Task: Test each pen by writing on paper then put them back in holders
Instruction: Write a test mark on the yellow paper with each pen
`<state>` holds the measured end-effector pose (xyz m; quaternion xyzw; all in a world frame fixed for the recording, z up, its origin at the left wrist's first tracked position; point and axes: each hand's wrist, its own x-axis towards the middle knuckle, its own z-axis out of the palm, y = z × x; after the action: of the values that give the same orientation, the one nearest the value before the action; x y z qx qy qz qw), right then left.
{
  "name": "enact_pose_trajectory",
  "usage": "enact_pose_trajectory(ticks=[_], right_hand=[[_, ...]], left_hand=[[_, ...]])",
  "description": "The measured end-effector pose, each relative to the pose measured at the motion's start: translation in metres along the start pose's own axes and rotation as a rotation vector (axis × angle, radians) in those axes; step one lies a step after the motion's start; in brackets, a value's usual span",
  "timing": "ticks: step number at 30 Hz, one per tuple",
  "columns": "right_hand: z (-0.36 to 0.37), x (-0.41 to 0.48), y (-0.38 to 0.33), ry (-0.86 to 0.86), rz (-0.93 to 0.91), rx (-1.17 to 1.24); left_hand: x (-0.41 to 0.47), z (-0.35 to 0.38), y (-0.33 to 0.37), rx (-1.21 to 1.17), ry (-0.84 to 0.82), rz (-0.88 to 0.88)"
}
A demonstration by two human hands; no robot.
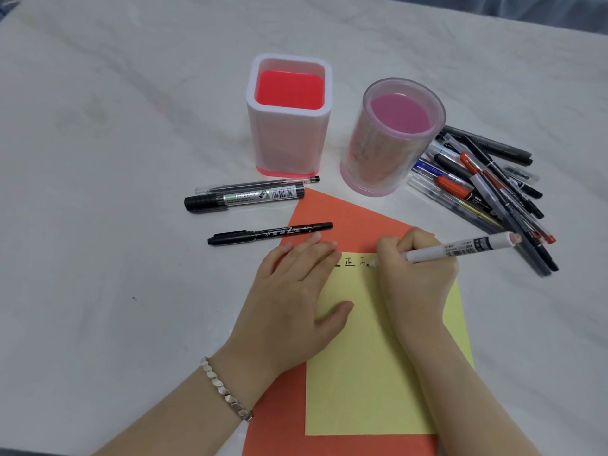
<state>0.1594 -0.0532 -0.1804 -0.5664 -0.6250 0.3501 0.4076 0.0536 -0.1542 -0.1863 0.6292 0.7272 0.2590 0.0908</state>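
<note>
The right hand (414,274) pinches the light, stiff, probably slick white pen (460,248) low on its barrel, the best place to hold it, tip seemingly on the yellow paper (378,373), which the left hand (289,311) pins with straight, close-set fingers (312,251).

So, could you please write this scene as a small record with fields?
right hand: grips white pen, tip on yellow paper
left hand: flat on yellow paper
under paper: orange sheet
holders: square holder, round holder, both upright, no pens inside
loose pens: three pens at the sheet's left edge; pen pile right of round holder
</note>
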Motion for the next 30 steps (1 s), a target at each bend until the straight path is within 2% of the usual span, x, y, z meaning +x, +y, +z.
enact_pose_trajectory(ticks=[4, 8, 11, 14, 17, 19, 23, 25, 27, 30], right_hand=[[-0.003, 0.001, -0.005, 0.004, 0.04, 0.038], [-0.011, 0.004, -0.016, 0.011, 0.132, 0.236], [-0.028, 0.004, -0.019, -0.093, 0.145, 0.288], [-0.051, 0.005, -0.018, -0.192, 0.124, 0.228], [-0.076, 0.01, -0.014, -0.348, 0.236, 0.297], [-0.092, 0.008, -0.015, -0.437, 0.15, 0.254], [-0.11, 0.004, -0.026, -0.212, 0.111, 0.331], [-0.116, 0.003, -0.032, -0.197, 0.198, 0.478], [-0.119, 0.004, -0.039, -0.302, 0.354, 0.614], [-0.119, 0.004, -0.047, -0.452, 0.469, 0.714]], left_hand=[[0.0, 0.0, 0.0, 0.0, 0.002, 0.004], [0.0, 0.0, 0.0, 0.001, 0.003, 0.007], [0.0, -0.001, 0.001, 0.02, -0.008, 0.007], [-0.001, -0.001, 0.001, 0.016, -0.021, -0.004], [-0.001, -0.001, 0.001, 0.011, -0.021, -0.004], [0.0, 0.0, 0.001, 0.014, -0.022, -0.001], [0.0, 0.001, 0.001, 0.015, -0.021, -0.001], [0.0, 0.001, 0.001, 0.022, -0.013, 0.0], [0.0, 0.002, 0.001, 0.03, -0.007, 0.002], [-0.001, 0.002, 0.0, 0.046, 0.0, 0.005]])
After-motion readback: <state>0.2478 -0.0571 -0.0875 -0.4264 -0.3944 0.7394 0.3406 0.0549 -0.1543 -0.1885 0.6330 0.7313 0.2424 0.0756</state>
